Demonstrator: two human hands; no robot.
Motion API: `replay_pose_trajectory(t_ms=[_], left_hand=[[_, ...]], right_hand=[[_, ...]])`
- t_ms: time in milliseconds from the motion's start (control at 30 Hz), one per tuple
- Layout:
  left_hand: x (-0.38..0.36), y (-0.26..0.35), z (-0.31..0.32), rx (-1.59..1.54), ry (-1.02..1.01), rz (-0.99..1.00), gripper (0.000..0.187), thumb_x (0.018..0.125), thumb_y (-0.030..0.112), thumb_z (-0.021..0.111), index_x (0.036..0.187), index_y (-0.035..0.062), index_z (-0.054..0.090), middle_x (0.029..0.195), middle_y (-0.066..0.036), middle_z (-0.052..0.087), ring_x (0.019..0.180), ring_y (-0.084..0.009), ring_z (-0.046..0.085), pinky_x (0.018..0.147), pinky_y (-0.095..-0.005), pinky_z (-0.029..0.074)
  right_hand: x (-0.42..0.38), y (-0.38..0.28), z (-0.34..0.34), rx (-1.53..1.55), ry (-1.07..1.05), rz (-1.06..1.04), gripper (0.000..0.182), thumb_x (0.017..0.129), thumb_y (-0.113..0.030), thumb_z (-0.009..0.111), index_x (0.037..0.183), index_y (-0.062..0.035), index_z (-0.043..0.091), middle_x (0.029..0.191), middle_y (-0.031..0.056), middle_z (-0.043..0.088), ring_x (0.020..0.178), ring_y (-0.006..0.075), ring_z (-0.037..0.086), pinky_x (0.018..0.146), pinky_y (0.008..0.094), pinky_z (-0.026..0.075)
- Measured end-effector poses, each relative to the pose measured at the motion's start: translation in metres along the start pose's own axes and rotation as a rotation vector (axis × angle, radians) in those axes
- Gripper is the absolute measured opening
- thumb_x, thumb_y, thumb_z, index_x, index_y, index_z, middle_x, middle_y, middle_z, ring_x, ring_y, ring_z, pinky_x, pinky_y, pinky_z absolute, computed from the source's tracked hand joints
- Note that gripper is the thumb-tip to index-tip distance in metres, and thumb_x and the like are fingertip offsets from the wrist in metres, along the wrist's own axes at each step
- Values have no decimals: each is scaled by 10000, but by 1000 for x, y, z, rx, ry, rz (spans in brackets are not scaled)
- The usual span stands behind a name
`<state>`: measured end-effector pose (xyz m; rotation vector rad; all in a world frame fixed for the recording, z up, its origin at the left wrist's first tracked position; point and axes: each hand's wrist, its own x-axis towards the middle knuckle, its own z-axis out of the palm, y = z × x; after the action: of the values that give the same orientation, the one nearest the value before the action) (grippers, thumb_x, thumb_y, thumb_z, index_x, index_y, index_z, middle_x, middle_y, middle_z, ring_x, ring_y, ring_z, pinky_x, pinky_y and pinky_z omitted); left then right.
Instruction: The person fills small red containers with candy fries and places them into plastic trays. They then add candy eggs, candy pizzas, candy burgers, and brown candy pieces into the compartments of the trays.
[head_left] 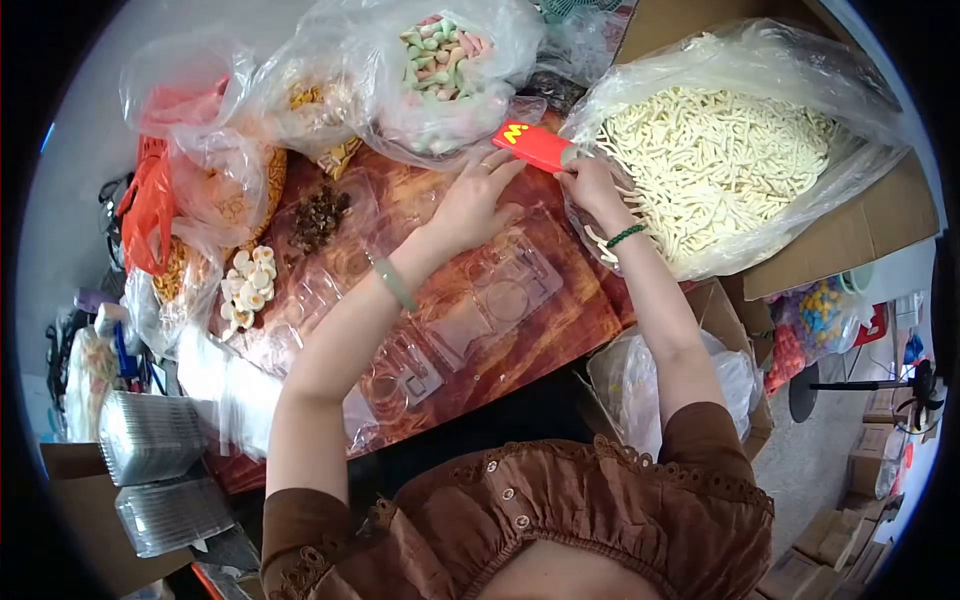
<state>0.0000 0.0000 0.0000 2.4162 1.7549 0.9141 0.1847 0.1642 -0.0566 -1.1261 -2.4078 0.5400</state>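
My right hand [590, 187] grips the lower end of a flat red fries carton [535, 147] with a yellow zigzag mark, its thumb on top. Just left of it, my left hand [472, 207] reaches over the table with fingers stretched and thumb apart, fingertips close to the carton's edge. A large clear bag holds pale, fry-shaped sticks [715, 165] right beside my right hand. Under my forearms, clear plastic compartment trays [505, 300] lie on the reddish-brown wooden table [555, 340].
Along the table's back stand a bag of pink and green pieces [440, 60] and a bag of yellow bits [305, 97]. Dark brown bits [318, 215] and white pieces [248, 285] lie to the left. Stacked clear containers [150, 435] and a lined cardboard box [625, 385] flank me.
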Motion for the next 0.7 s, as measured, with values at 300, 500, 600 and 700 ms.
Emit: replay_pose_trajectory(t_ms=[300,500,600,700], left_hand=[[122,-33,44,66,-224,102,1079,505,349,852,1398,108,296,1371,-190,414,1308,-390,321,1083,-461,264],[129,-36,49,60,-279,-71,925,541,360,827,1322,97,407,1118,-244,565,1105,-413,496,930,-442,432],[126,-30,43,94,-335,-138,935,552,357,819,1342,108,384,1179,-250,540,1139,-414,480,937,-429,433],[114,-50,48,98,-255,-141,1010,547,373,829,1380,94,332,1278,-262,469,1216,-405,427,983,-415,401]], right_hand=[[-7,-13,-22,24,189,-322,84,796,-134,610,798,-52,628,792,146,587,817,326,581,740,413,460],[0,-3,-33,238,145,-406,134,800,-112,630,779,14,590,764,161,580,744,340,567,680,399,455],[-5,-2,-37,218,151,-357,102,809,-93,606,796,8,601,778,158,582,750,332,567,677,394,457],[-9,3,-42,128,155,-308,102,812,-92,599,798,8,606,803,159,578,768,333,563,680,394,458]])
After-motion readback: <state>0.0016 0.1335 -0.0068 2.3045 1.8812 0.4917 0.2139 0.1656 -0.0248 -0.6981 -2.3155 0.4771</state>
